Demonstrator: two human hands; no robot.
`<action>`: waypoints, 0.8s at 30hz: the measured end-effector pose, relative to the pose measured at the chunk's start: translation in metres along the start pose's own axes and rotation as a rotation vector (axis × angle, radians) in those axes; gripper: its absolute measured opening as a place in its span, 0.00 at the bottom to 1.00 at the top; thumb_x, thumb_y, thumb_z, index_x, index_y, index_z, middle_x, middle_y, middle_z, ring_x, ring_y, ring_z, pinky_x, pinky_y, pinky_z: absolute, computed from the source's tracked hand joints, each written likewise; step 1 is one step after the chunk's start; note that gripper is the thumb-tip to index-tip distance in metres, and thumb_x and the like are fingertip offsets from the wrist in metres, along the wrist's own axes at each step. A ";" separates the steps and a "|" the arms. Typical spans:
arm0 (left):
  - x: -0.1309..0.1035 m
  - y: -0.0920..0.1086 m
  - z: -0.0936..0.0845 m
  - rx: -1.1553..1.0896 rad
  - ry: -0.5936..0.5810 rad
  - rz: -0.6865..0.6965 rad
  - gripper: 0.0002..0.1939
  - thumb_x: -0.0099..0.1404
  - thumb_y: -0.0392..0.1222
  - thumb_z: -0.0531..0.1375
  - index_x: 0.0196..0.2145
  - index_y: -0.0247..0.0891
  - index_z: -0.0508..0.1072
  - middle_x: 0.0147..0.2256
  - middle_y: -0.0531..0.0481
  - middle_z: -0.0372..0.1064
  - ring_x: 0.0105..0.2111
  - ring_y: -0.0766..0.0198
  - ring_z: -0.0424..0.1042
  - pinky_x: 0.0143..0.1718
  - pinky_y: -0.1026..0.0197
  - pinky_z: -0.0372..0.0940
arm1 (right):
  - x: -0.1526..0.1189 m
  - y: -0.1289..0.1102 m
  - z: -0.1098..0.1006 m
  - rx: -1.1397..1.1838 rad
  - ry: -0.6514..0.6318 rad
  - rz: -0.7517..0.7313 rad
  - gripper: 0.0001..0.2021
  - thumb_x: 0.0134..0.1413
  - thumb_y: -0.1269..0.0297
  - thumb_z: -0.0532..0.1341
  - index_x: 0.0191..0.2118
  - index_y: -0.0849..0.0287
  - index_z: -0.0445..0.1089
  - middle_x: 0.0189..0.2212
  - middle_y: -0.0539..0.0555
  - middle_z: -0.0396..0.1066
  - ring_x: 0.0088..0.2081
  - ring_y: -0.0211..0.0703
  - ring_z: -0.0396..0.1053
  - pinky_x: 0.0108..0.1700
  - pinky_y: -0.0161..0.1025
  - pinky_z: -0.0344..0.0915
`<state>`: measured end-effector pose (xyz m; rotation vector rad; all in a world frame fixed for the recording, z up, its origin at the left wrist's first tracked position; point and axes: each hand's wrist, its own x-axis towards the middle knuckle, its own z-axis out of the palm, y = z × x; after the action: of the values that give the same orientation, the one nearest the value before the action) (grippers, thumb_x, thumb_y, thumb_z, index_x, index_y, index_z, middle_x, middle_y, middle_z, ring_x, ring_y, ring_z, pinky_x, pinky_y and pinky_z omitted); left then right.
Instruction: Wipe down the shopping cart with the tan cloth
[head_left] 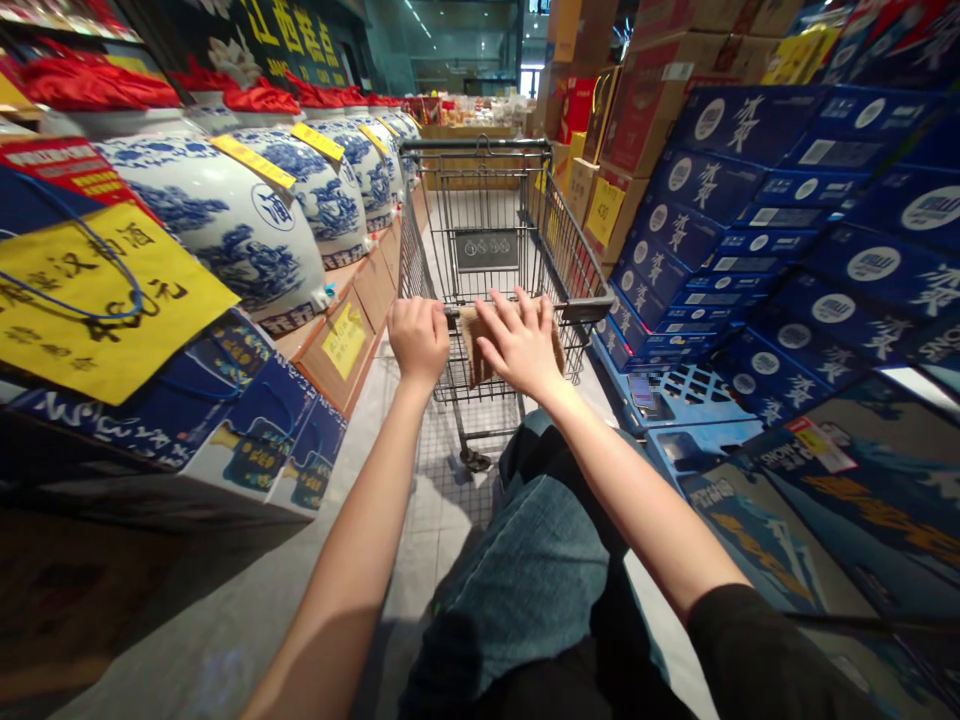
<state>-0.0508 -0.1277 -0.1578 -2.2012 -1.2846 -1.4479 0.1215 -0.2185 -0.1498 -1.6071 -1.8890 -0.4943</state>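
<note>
Floor: pale tiles [427,560] run up the middle of the frame, a narrow aisle hemmed in on both sides.
Shop: a dark sign [292,40] with yellow characters tops the upper left; at upper centre, a goods-laden counter [450,132] crosses the far end.
Shopping cart: here it is, the wire shopping cart [517,147] at centre, plaque [487,250] in its middle, one caster [475,461] showing below.
Left hand: the left hand [418,340], near centre, has its fingers curled tight round the handle [452,312].
Right hand: just beside it, the right hand [521,345] lies with fingers spread over a brown cover [474,350] on the handle; its material is hard to tell.
Jars: down the left, blue-and-white jars [217,210] under red cloths [105,85], lined up on a wooden platform [367,290].
Left corner: a big yellow price sign [112,300] stands before printed boxes [247,420].
Cartons: blue cartons [742,120] tower at right, brown ones [645,110] behind.
Tight spots: a blue pallet [697,395] edges the aisle at right; a jeans-clad leg [517,560] fills lower centre.
</note>
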 end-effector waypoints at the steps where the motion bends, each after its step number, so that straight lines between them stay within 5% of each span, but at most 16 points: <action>1: 0.000 0.000 0.000 0.000 0.002 -0.001 0.21 0.77 0.47 0.44 0.34 0.41 0.72 0.36 0.42 0.73 0.43 0.49 0.69 0.50 0.46 0.61 | 0.000 -0.001 0.000 0.003 -0.017 -0.044 0.27 0.71 0.52 0.50 0.71 0.48 0.60 0.72 0.53 0.57 0.73 0.62 0.47 0.73 0.68 0.36; 8: 0.000 0.000 -0.001 -0.012 -0.022 -0.016 0.20 0.77 0.47 0.44 0.33 0.41 0.71 0.36 0.42 0.72 0.44 0.48 0.69 0.50 0.45 0.60 | 0.004 0.009 -0.006 0.006 0.031 0.199 0.25 0.71 0.59 0.47 0.65 0.60 0.68 0.62 0.60 0.70 0.67 0.56 0.59 0.75 0.60 0.41; 14: -0.001 0.001 -0.002 -0.002 -0.029 -0.042 0.20 0.77 0.47 0.44 0.34 0.40 0.71 0.37 0.41 0.72 0.46 0.48 0.69 0.52 0.44 0.60 | 0.001 0.001 -0.003 0.029 -0.024 -0.054 0.26 0.71 0.56 0.50 0.71 0.51 0.59 0.71 0.53 0.59 0.72 0.58 0.50 0.74 0.67 0.36; 20: 0.000 0.002 -0.002 0.014 -0.033 -0.022 0.22 0.77 0.47 0.42 0.34 0.40 0.72 0.36 0.41 0.72 0.44 0.48 0.69 0.51 0.45 0.60 | 0.007 0.010 -0.003 0.011 0.072 0.233 0.25 0.72 0.60 0.46 0.64 0.65 0.69 0.61 0.63 0.70 0.66 0.56 0.61 0.75 0.61 0.43; 24: 0.000 0.002 0.000 0.007 -0.006 -0.033 0.23 0.77 0.48 0.42 0.33 0.41 0.72 0.36 0.41 0.73 0.44 0.49 0.69 0.50 0.45 0.61 | 0.002 0.001 -0.003 -0.011 0.004 0.070 0.26 0.71 0.55 0.50 0.69 0.53 0.63 0.67 0.58 0.65 0.70 0.61 0.54 0.74 0.69 0.37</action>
<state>-0.0492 -0.1294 -0.1571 -2.1914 -1.3315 -1.4472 0.1225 -0.2191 -0.1460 -1.6725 -1.8232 -0.4787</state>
